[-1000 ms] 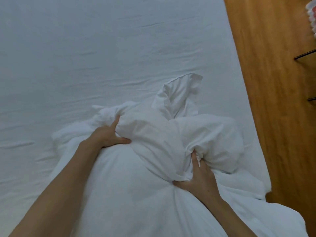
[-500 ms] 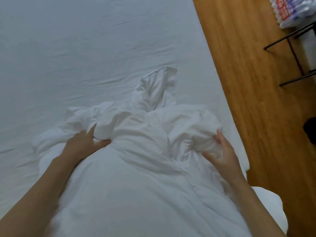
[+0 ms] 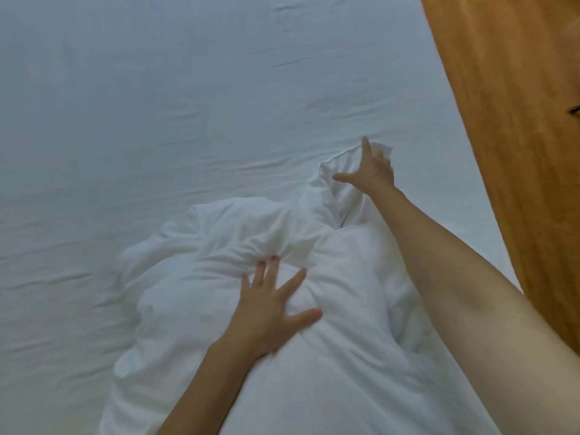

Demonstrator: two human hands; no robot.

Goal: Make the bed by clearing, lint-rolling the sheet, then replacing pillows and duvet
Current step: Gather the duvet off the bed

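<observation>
On one white sheet (image 3: 157,120) lies one bunched duvet (image 3: 314,356). Two hands work it: the left hand (image 3: 270,312) presses flat, fingers spread wide; the right hand (image 3: 372,174) touches its far corner, fingers splayed.

Dim, even light; soft blur; edges bowed

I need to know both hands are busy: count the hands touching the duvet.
2. The left hand presses flat on the bunched duvet near its middle; the right hand reaches to its far corner, fingers spread.
</observation>
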